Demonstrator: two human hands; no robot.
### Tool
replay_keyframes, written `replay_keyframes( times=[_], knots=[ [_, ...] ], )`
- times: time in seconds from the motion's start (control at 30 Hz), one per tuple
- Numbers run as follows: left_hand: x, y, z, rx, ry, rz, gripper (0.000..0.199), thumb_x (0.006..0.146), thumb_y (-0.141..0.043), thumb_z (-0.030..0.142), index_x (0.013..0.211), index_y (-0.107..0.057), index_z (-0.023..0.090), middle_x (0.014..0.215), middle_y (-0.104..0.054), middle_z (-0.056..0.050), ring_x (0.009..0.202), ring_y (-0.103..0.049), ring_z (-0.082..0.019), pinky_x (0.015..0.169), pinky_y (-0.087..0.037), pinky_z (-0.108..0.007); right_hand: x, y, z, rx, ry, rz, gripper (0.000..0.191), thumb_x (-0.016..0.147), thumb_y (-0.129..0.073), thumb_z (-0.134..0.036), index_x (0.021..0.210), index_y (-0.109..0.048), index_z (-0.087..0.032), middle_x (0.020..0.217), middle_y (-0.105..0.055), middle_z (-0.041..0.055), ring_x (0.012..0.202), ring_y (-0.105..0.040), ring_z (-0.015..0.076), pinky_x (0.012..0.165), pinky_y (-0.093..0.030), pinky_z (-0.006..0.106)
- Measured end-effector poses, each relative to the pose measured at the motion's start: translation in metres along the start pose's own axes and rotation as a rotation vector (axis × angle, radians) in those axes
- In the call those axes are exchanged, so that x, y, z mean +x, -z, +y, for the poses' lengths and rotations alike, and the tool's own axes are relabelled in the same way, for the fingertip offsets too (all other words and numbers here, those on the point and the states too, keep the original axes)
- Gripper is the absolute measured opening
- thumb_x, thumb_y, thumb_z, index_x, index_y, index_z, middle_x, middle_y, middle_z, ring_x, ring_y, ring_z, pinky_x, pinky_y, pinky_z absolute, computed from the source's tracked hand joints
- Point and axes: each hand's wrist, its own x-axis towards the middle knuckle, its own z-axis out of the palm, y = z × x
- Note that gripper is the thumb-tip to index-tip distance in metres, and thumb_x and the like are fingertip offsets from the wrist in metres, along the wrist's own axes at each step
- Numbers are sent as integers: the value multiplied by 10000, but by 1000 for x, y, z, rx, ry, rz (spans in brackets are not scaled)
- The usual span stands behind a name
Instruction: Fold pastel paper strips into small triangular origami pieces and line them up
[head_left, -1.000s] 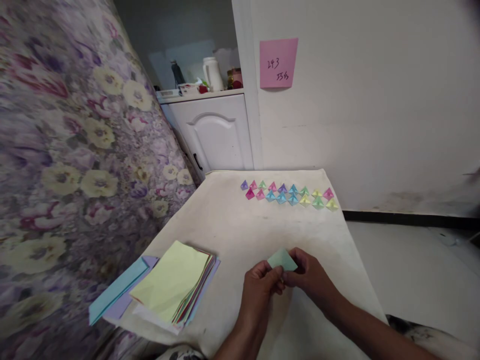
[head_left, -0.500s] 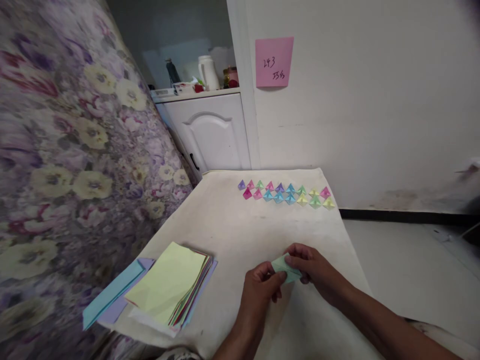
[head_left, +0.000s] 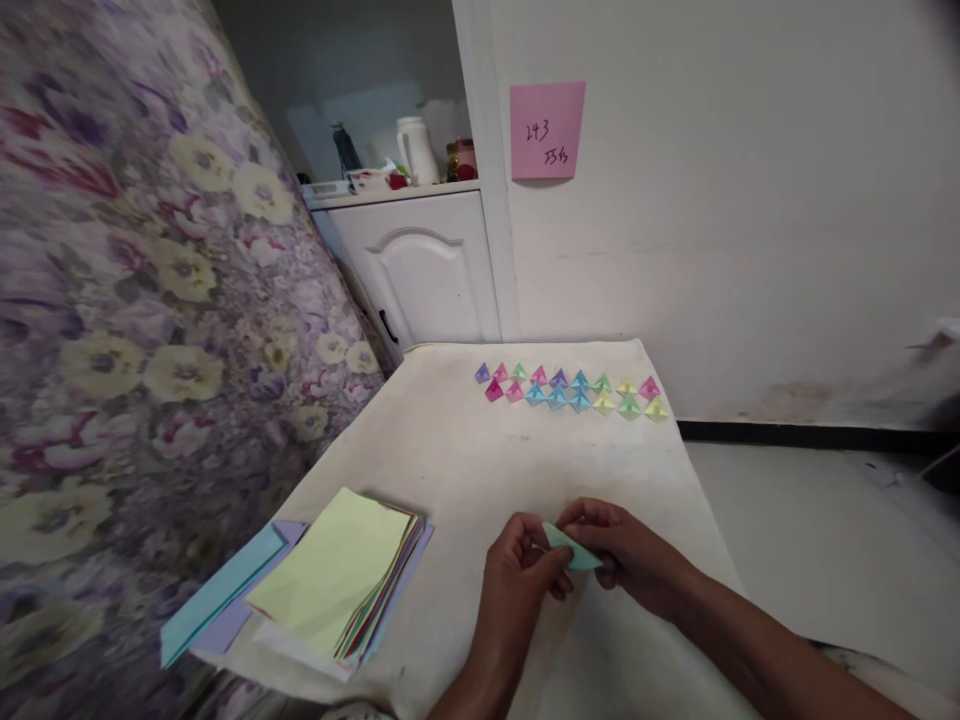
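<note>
A small piece of light green folded paper (head_left: 576, 551) is held above the near part of the table, and it now looks like a triangle. My left hand (head_left: 525, 562) pinches its left side, the thumb lying across the front. On the right, my right hand (head_left: 616, 542) grips the upper right edge with its fingers bent; part of the paper is hidden behind them. Beyond the hands, two rows of small folded paper pieces (head_left: 556, 394) in pink, purple, blue, green and yellow stand near the table's far edge.
A stack of coloured paper sheets (head_left: 337, 570), yellow on top, lies at the table's left. Blue paper strips (head_left: 223, 590) are beside it. A flowered curtain (head_left: 165, 330) hangs along the left. A white cabinet (head_left: 420, 265) and a wall with a pink note (head_left: 547, 130) stand behind.
The green paper has gone from a squarish shape to a triangle as its upper part was folded over. Both hands stay closed on it, the right hand slightly nearer the left.
</note>
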Motion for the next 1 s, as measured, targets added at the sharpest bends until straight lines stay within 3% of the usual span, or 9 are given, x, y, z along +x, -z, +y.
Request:
replay_keyframes(
  times=[0.2, 0.4, 0.5, 0.6, 0.73, 0.83, 1.0],
  knots=[
    [1, 1, 2, 8, 11, -34, 229, 680, -646, 186, 891, -571, 138, 576, -587, 15, 468, -550, -119, 458, -435, -228, -1, -5, 1, 91, -107, -25, 210, 686, -630, -302, 833, -553, -174, 609, -540, -22, 496, -481, 71, 386, -177, 170],
    [1, 5, -1, 25, 29, -26, 115, 687, -647, 215, 712, -584, 122, 528, -600, -6, 472, -531, -109, 479, -422, -220, 2, -5, 5, 67, -104, -30, 186, 671, -622, -254, 822, -557, -167, 616, -549, -19, 533, -504, 77, 420, -265, 157],
    [2, 7, -1, 20, 23, -2, 128, 681, -658, 215, 733, -581, 127, 523, -599, 5, 481, -526, -103, 477, -411, -207, 4, -4, 5, -46, -5, 23, 161, 701, -602, -277, 805, -562, -160, 634, -542, -17, 525, -489, 80, 433, -322, 172],
    [3, 8, 0, 6, 31, 27, 163, 690, -651, 211, 815, -586, 130, 550, -615, 6, 501, -537, -102, 485, -412, -199, 2, -4, 0, -271, 183, 160, 183, 762, -550, -343, 769, -567, -161, 602, -512, -28, 465, -440, 76, 414, -338, 195],
    [3, 8, 1, -25, 48, 54, 139, 707, -641, 239, 722, -548, 137, 523, -619, -3, 462, -527, -94, 463, -398, -191, -2, -6, -5, -484, 366, 282, 184, 774, -560, -348, 758, -594, -167, 561, -497, -36, 452, -427, 75, 432, -349, 205],
    [4, 7, 0, -49, 43, 55, 174, 697, -659, 261, 709, -532, 142, 508, -608, 2, 458, -532, -98, 462, -403, -195, -2, -9, -3, -487, 313, 253, 153, 712, -632, -302, 750, -614, -155, 514, -505, -38, 442, -450, 83, 432, -364, 206],
    [4, 7, -1, -89, 63, 42, 188, 702, -656, 270, 777, -546, 137, 558, -617, -4, 514, -578, -124, 504, -445, -221, 2, -10, 4, -274, 218, 170, 171, 692, -642, -282, 769, -624, -131, 538, -583, -10, 478, -531, 105, 500, -438, 234]
  ],
)
